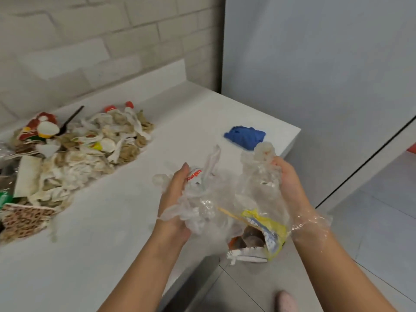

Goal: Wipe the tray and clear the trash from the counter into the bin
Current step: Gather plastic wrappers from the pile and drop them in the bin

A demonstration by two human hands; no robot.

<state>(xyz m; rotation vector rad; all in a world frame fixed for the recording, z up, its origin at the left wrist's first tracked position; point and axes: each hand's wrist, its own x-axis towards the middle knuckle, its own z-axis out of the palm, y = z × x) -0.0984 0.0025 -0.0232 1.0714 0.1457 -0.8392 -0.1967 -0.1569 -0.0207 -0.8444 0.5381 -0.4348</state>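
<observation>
Trash in a big heap of crumpled white and brown paper napkins, wrappers and plastic cutlery [85, 152] lies on the white counter [108, 244], at its far left part near the pale brick wall [90, 37]. A black plastic fork [71, 119] sticks out of the heap at the side of the wall, and two red caps [119, 106] show at the far edge of the heap. A crumpled blue cloth [245, 135] lies on the counter well apart from the heap, close to the right corner of the counter.

Near the front edge of the counter, the left hand [177, 199] has its fingers curled closed around crumpled thin clear plastic and a small white wrapper with red letters [195, 176]. The right hand [290, 188] grips the upper edge of a clear plastic bag [256, 199], fingers closed on it; loose clear plastic is also around its wrist. A yellow and white packet [267, 230] and some other rubbish hang inside the bag, just beyond the front edge of the counter, over the grey tiled floor [371, 221]
</observation>
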